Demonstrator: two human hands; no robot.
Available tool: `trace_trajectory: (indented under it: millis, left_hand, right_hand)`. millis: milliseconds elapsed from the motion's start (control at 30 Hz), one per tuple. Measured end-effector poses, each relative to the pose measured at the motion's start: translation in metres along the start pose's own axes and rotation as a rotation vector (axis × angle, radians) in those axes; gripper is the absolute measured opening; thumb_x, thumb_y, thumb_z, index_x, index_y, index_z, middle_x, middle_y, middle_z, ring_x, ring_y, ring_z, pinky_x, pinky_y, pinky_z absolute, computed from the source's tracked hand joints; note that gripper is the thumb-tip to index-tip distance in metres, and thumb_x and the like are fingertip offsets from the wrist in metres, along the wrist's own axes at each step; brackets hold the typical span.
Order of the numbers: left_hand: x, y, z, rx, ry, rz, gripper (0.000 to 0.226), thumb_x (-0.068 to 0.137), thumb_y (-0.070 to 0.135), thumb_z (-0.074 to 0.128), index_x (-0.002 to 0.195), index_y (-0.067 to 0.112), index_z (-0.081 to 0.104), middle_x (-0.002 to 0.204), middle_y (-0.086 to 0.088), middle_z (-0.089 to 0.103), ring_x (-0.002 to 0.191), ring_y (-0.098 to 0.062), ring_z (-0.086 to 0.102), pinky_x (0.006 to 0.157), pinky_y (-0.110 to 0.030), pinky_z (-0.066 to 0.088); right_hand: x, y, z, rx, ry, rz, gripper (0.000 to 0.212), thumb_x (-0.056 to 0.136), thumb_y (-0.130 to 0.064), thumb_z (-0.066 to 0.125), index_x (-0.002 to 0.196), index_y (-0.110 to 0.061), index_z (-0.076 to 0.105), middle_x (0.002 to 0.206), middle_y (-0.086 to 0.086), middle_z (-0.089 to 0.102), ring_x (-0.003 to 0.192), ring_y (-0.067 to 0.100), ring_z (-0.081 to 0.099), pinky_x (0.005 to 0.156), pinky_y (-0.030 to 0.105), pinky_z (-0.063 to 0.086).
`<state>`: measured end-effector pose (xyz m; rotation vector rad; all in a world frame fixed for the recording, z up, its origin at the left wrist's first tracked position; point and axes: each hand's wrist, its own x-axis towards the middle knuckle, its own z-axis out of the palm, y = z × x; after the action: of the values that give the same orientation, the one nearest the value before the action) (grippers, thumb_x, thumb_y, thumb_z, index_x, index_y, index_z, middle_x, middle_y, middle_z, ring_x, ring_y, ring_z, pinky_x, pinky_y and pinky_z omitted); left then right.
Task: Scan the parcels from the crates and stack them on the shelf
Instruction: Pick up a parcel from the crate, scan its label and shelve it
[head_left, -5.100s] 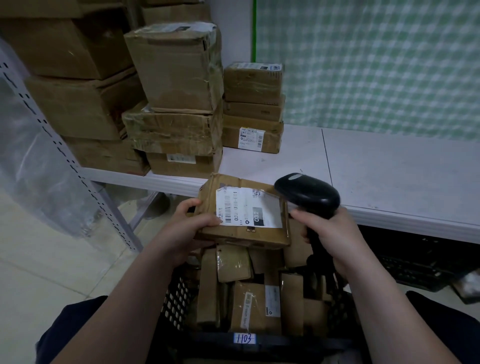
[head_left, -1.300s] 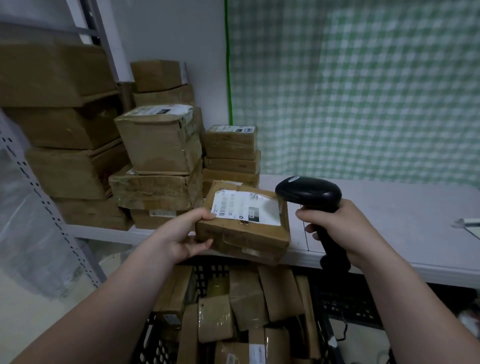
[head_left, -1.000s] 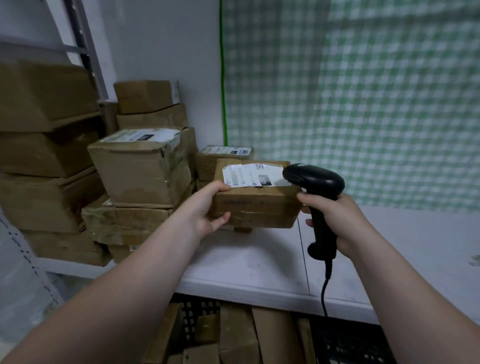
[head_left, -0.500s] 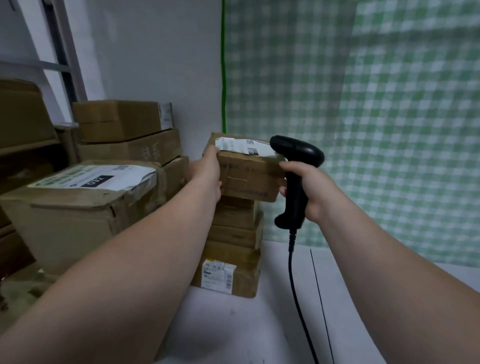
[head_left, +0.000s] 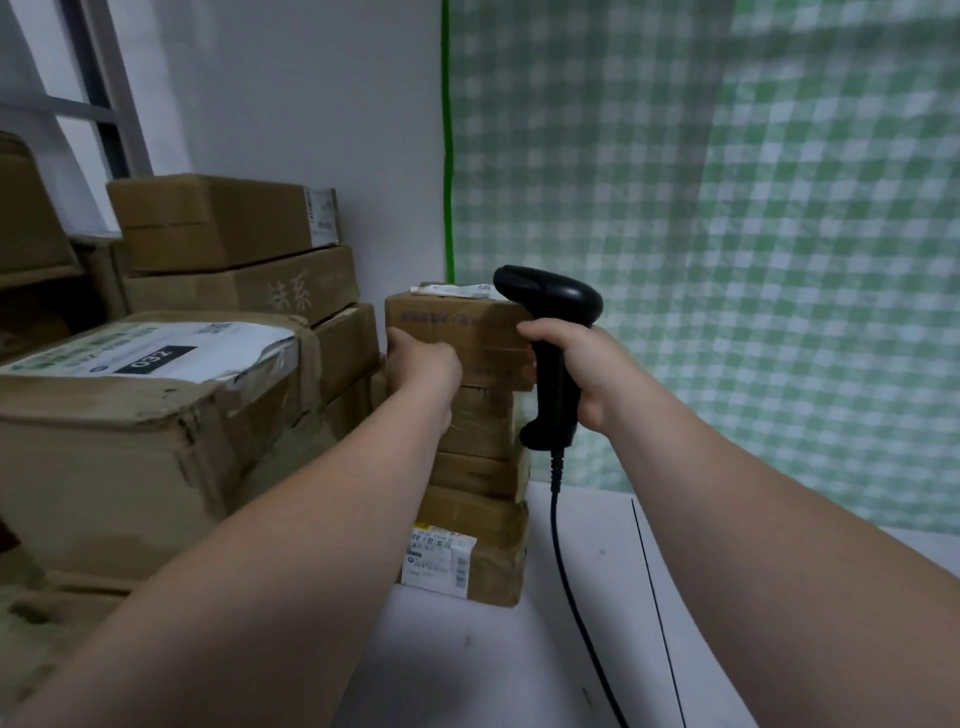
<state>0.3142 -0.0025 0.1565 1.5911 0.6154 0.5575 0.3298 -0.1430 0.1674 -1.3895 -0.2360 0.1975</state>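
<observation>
A brown cardboard parcel (head_left: 470, 332) with a white label on top rests on a stack of three parcels (head_left: 475, 525) standing on the white shelf (head_left: 519, 665). My left hand (head_left: 422, 364) grips the parcel's left front corner. My right hand (head_left: 576, 371) is closed around the handle of a black barcode scanner (head_left: 550, 317), and its fingertips touch the parcel's right side. The scanner's cable (head_left: 571, 597) hangs down over the shelf. The crates are out of view.
Larger cardboard boxes are piled to the left, the nearest (head_left: 135, 415) bearing a white label marked 032. Two flat boxes (head_left: 228, 249) stack behind it. A white wall and a green checked curtain (head_left: 701, 234) close the back.
I lifted the parcel out of the crate, carried it up over the shelf and set it down on top of the stack. The view has moved closer and the crate has dropped out of sight.
</observation>
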Motion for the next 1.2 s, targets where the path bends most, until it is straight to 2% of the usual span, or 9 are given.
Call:
trace_trajectory:
  millis: [100,200,333,433,567,733,833,933,1200]
  left_hand:
    - [-0.029,-0.007,-0.012,0.005,-0.08,0.047,0.057,0.098,0.008,0.043,0.151,0.023,0.028,0.146,-0.005,0.041,0.121,-0.026,0.05,0.102,-0.036,0.045]
    - [-0.068,-0.02,-0.039,0.027,-0.239,0.04,0.038,0.097,0.005,0.047,0.132,0.02,0.054,0.116,-0.004,0.057,0.091,-0.015,0.057,0.083,-0.032,0.056]
    - [-0.117,-0.048,-0.082,0.26,-0.435,0.056,0.028,0.095,0.007,0.052,0.119,0.019,0.062,0.109,-0.009,0.064,0.091,-0.017,0.062,0.076,-0.03,0.056]
    - [-0.146,-0.077,-0.118,0.426,-0.584,0.03,0.023,0.093,0.01,0.055,0.111,0.019,0.066,0.099,-0.009,0.068,0.082,-0.017,0.062,0.073,-0.031,0.055]
    - [-0.179,-0.12,-0.172,0.593,-0.805,-0.073,0.019,0.093,0.012,0.056,0.109,0.018,0.064,0.095,-0.003,0.066,0.078,-0.013,0.061,0.066,-0.026,0.052]
    - [-0.195,-0.194,-0.227,0.817,-0.73,-0.111,0.017,0.09,0.011,0.054,0.094,0.007,0.07,0.087,-0.007,0.062,0.072,-0.016,0.055,0.061,-0.023,0.047]
    - [-0.199,-0.243,-0.247,0.976,-0.673,-0.188,0.026,0.091,0.02,0.058,0.114,0.011,0.067,0.109,-0.006,0.064,0.088,-0.018,0.058,0.071,-0.022,0.047]
    - [-0.199,-0.289,-0.26,1.042,-0.585,-0.274,0.053,0.09,0.033,0.061,0.138,0.015,0.047,0.135,-0.009,0.054,0.118,-0.025,0.054,0.086,-0.027,0.042]
    - [-0.185,-0.364,-0.265,1.059,-0.435,-0.339,0.07,0.089,0.055,0.049,0.139,0.008,0.037,0.133,-0.022,0.048,0.115,-0.039,0.051,0.093,-0.042,0.043]
  right_hand:
    - [-0.02,0.006,-0.005,-0.039,0.032,-0.012,0.014,0.082,-0.018,0.072,0.094,-0.015,0.066,0.099,0.01,0.068,0.097,0.029,0.065,0.092,0.044,0.053]
    - [-0.056,0.016,-0.01,-0.062,0.04,0.017,0.016,0.083,-0.014,0.071,0.098,-0.015,0.065,0.105,0.013,0.069,0.101,0.029,0.067,0.086,0.041,0.056]
    - [-0.121,0.039,-0.01,-0.086,0.038,0.1,0.029,0.082,-0.009,0.07,0.11,-0.005,0.063,0.093,0.011,0.068,0.079,0.023,0.07,0.06,0.028,0.056]
    - [-0.173,0.061,-0.004,-0.161,0.008,0.164,0.025,0.082,-0.005,0.07,0.106,0.001,0.063,0.083,0.01,0.061,0.061,0.017,0.063,0.054,0.025,0.052]
    - [-0.235,0.098,0.012,-0.305,-0.088,0.217,0.016,0.081,-0.006,0.071,0.096,-0.002,0.067,0.075,0.008,0.063,0.059,0.016,0.06,0.053,0.025,0.048]
    - [-0.291,0.147,0.032,-0.429,-0.213,0.313,0.011,0.08,-0.009,0.072,0.089,-0.002,0.07,0.07,0.01,0.062,0.062,0.017,0.058,0.057,0.027,0.047]
    - [-0.314,0.178,0.038,-0.452,-0.231,0.364,0.008,0.08,-0.008,0.072,0.087,-0.007,0.068,0.065,0.007,0.061,0.06,0.014,0.056,0.054,0.022,0.045]
    - [-0.328,0.208,0.041,-0.492,-0.244,0.417,0.012,0.08,-0.007,0.071,0.09,-0.01,0.065,0.066,0.006,0.06,0.06,0.014,0.056,0.054,0.022,0.044]
    - [-0.337,0.26,0.045,-0.513,-0.146,0.521,0.01,0.08,-0.011,0.072,0.085,-0.016,0.065,0.072,0.0,0.061,0.066,0.012,0.057,0.06,0.025,0.043]
